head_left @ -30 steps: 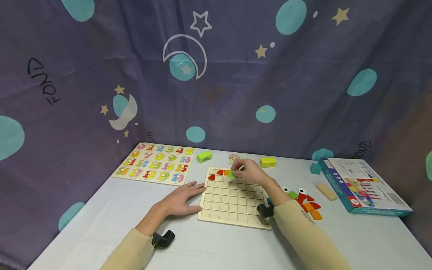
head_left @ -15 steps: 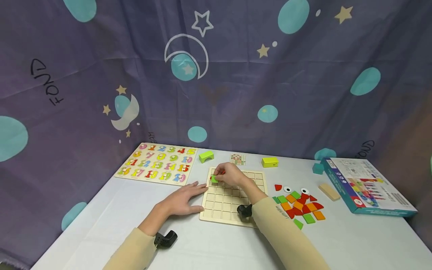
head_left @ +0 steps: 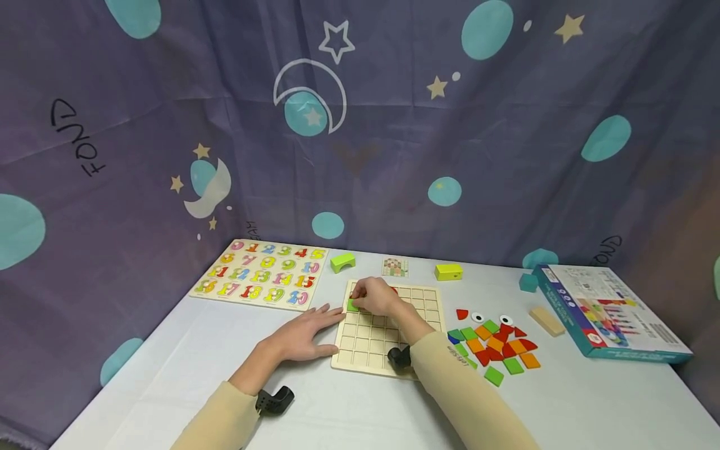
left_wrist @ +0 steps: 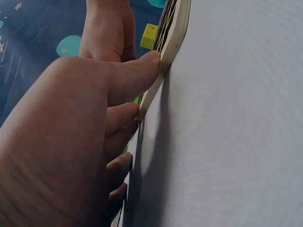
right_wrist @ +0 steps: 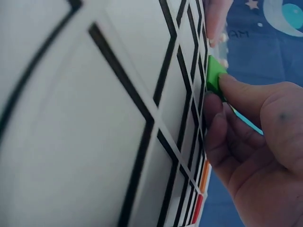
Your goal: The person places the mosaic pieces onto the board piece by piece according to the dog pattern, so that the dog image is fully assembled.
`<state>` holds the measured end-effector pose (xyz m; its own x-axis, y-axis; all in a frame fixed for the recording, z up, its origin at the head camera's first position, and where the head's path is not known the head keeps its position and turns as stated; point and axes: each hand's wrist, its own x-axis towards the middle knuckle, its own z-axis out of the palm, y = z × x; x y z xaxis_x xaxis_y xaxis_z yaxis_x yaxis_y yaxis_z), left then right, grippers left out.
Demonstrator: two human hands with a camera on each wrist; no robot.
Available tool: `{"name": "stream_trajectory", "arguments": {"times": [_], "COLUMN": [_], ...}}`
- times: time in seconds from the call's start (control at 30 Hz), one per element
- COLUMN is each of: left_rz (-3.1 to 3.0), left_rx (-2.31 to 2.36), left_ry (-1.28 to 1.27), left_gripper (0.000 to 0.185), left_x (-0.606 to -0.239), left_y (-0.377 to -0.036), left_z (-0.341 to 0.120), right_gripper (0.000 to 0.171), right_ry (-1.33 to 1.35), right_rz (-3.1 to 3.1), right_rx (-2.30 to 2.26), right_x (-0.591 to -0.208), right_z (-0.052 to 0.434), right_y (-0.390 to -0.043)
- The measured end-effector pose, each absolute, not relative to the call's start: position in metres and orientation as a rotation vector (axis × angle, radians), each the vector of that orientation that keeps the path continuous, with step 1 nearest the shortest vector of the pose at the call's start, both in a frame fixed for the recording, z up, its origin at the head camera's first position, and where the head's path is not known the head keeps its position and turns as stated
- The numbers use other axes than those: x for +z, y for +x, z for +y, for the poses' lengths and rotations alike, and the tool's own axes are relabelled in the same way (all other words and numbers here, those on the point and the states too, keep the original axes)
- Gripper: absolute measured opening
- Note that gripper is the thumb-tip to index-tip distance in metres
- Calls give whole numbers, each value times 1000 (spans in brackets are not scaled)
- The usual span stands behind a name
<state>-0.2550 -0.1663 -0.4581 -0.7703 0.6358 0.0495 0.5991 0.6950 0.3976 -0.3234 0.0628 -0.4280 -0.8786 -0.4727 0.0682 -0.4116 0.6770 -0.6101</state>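
Thumb and fingers of my right hand pinch a green square tile at the far left of the pale wooden grid board. In the head view the tile's corner shows beside the fingertips, right at a cell in the left column. The right wrist view shows orange and red tiles lying in the board's cells. My left hand rests on the table with spread fingers, its thumb and fingertips against the board's left edge. The right hand covers part of the far rows.
Right of the board lie several loose red, orange and green tiles, with two round eye pieces. A number puzzle stands back left. Behind the board are a pattern card and lime blocks. A box lies far right.
My right hand has moved left across the board's far rows, then slightly nearer, with a green tile at its fingertips throughout. My left hand has stayed at the board's edge.
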Motion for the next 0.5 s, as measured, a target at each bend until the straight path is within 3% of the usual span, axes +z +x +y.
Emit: {"name": "stream_trajectory", "arguments": {"times": [0.5], "left_rz": [2810], "left_rx": [584], "left_ry": [1034], "left_gripper": [70], "left_x": [-460], "left_y": [-255], "left_z": [-166], "right_gripper": [6], "right_ry": [-799], "right_rz": [2777], "right_rx": [-961], "right_x": [-431], "right_z": [63], "right_y": [-320]}}
